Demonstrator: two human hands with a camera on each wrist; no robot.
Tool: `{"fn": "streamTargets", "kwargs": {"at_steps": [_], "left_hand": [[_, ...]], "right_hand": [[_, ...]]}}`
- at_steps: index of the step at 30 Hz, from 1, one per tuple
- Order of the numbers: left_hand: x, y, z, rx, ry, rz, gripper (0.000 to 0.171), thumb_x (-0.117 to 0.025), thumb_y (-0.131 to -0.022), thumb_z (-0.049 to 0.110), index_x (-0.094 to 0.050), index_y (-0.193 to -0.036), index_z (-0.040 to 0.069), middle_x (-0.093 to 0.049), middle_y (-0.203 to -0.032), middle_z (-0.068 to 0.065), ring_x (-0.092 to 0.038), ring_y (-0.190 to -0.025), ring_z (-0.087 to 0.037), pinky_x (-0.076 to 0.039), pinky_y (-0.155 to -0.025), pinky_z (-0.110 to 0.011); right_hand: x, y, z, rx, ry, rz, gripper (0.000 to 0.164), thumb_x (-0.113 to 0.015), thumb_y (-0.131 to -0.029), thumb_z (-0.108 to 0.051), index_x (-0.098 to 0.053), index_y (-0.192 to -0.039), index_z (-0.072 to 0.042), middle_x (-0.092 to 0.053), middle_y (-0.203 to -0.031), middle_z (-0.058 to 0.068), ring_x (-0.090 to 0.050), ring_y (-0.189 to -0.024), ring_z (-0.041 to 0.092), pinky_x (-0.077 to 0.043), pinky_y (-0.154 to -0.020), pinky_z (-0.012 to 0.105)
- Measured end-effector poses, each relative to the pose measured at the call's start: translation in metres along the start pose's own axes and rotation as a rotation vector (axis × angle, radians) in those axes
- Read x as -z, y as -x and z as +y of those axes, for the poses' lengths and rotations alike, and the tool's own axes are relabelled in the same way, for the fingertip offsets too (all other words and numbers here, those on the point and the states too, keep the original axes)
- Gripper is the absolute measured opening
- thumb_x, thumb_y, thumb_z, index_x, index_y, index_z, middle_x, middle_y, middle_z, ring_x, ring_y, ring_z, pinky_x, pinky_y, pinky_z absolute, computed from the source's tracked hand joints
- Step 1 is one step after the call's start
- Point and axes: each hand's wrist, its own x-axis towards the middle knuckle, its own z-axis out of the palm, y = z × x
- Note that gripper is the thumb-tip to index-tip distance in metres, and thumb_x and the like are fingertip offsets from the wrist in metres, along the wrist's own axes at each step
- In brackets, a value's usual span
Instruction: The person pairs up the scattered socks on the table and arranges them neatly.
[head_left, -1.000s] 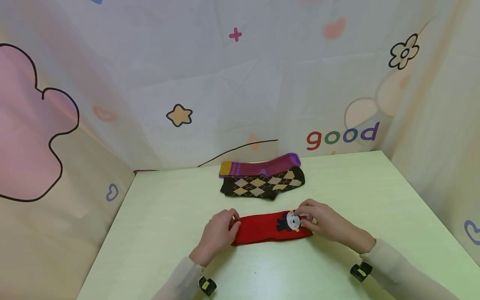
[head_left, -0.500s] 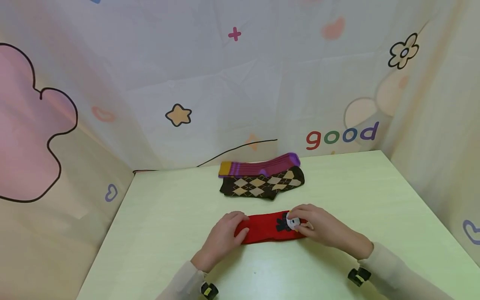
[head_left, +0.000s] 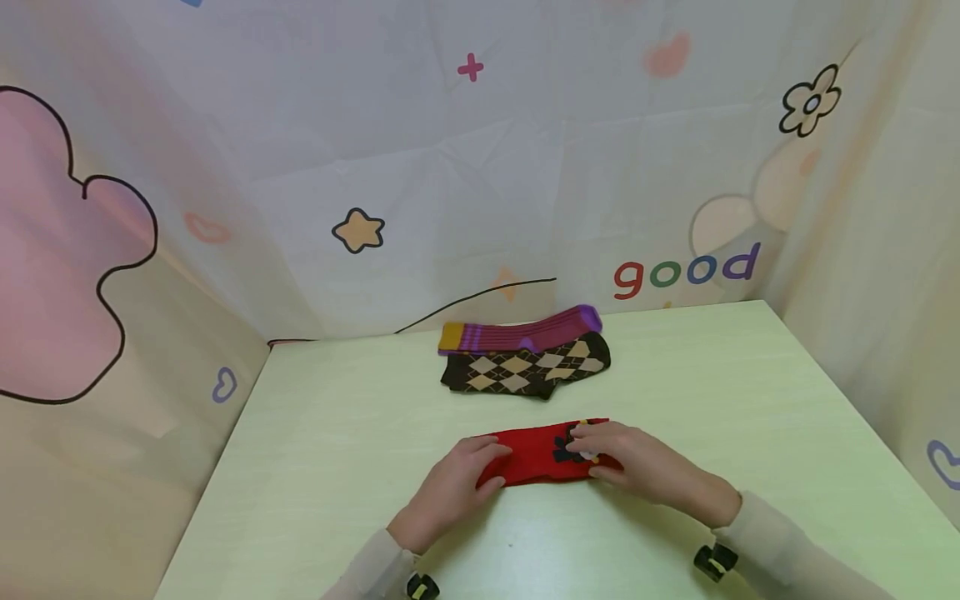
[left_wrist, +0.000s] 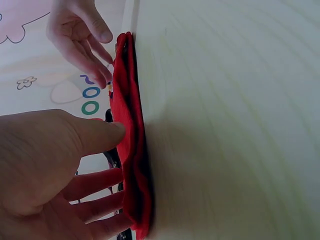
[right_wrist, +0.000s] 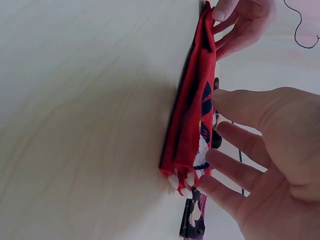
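Note:
A red sock (head_left: 531, 458) with a dark and white animal figure lies flat across the front of the table, its layers stacked. My left hand (head_left: 453, 485) rests on its left end, fingertips on the top and thumb at the near edge. In the left wrist view the fingers of this hand (left_wrist: 45, 175) are extended against the sock (left_wrist: 131, 115). Over the right end lies my right hand (head_left: 651, 465), covering part of the figure. The right wrist view shows that hand (right_wrist: 285, 145) with loosely spread fingers touching the sock (right_wrist: 192, 105).
Behind the red sock, a brown argyle sock (head_left: 517, 372) lies against a purple striped sock (head_left: 517, 337) with a yellow cuff. The pale green table (head_left: 337, 417) meets a printed curtain (head_left: 420, 167) at its back and sides.
My left hand has slid right and farther over the sock's left end. The right hand has shifted slightly left, its fingers going from a pinch-like pose to lying flatter on the figure.

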Motion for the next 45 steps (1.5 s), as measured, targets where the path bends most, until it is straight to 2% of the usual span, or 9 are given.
{"fn": "streamTargets", "kwargs": {"at_steps": [5, 11, 21, 29, 39, 45], "left_hand": [[-0.002, 0.000, -0.002, -0.009, -0.029, -0.025, 0.032, -0.074, -0.095, 0.018, -0.071, -0.127, 0.014, -0.063, -0.138, -0.006, -0.055, -0.131, -0.025, -0.048, -0.108, -0.041], [0.000, -0.001, -0.002, -0.023, -0.065, -0.050, 0.026, -0.073, -0.096, 0.016, -0.074, -0.122, 0.014, -0.066, -0.136, -0.006, -0.056, -0.130, -0.026, -0.046, -0.109, -0.040], [0.003, -0.001, -0.001, -0.049, -0.076, -0.052, 0.025, -0.074, -0.095, 0.013, -0.074, -0.120, 0.014, -0.066, -0.134, -0.005, -0.056, -0.130, -0.025, -0.045, -0.110, -0.039], [0.005, -0.004, -0.003, -0.032, -0.068, -0.074, 0.026, -0.075, -0.094, 0.013, -0.074, -0.120, 0.014, -0.065, -0.135, -0.004, -0.055, -0.130, -0.024, -0.046, -0.109, -0.039], [0.005, -0.014, -0.006, -0.008, -0.071, -0.101, 0.027, -0.075, -0.095, 0.015, -0.073, -0.122, 0.014, -0.064, -0.136, -0.004, -0.054, -0.131, -0.025, -0.046, -0.110, -0.041], [0.005, -0.021, -0.010, -0.013, -0.086, -0.100, 0.026, -0.074, -0.095, 0.015, -0.073, -0.121, 0.014, -0.064, -0.136, -0.005, -0.054, -0.130, -0.024, -0.046, -0.109, -0.039]], "right_hand": [[-0.001, 0.002, 0.000, 0.013, 0.032, -0.020, 0.035, -0.078, -0.089, -0.005, -0.075, -0.123, -0.012, -0.065, -0.137, 0.013, -0.058, -0.130, 0.036, -0.050, -0.102, 0.054], [-0.006, 0.002, 0.005, 0.014, 0.079, -0.039, 0.036, -0.079, -0.088, -0.002, -0.076, -0.123, -0.010, -0.067, -0.134, 0.013, -0.058, -0.128, 0.035, -0.050, -0.102, 0.053], [-0.010, 0.003, 0.009, 0.010, 0.093, -0.038, 0.035, -0.077, -0.088, 0.003, -0.078, -0.119, -0.013, -0.065, -0.135, 0.013, -0.057, -0.128, 0.034, -0.050, -0.102, 0.052], [-0.009, 0.001, 0.013, 0.025, 0.095, -0.036, 0.035, -0.077, -0.088, 0.004, -0.078, -0.117, -0.014, -0.065, -0.134, 0.012, -0.057, -0.128, 0.034, -0.050, -0.102, 0.051], [-0.004, -0.005, 0.018, 0.003, 0.085, -0.063, 0.036, -0.075, -0.088, 0.006, -0.078, -0.118, -0.013, -0.065, -0.136, 0.013, -0.056, -0.129, 0.036, -0.049, -0.103, 0.053], [-0.002, -0.008, 0.024, 0.021, 0.075, -0.043, 0.033, -0.076, -0.087, 0.006, -0.078, -0.116, -0.010, -0.065, -0.135, 0.016, -0.057, -0.128, 0.038, -0.049, -0.103, 0.054]]}}
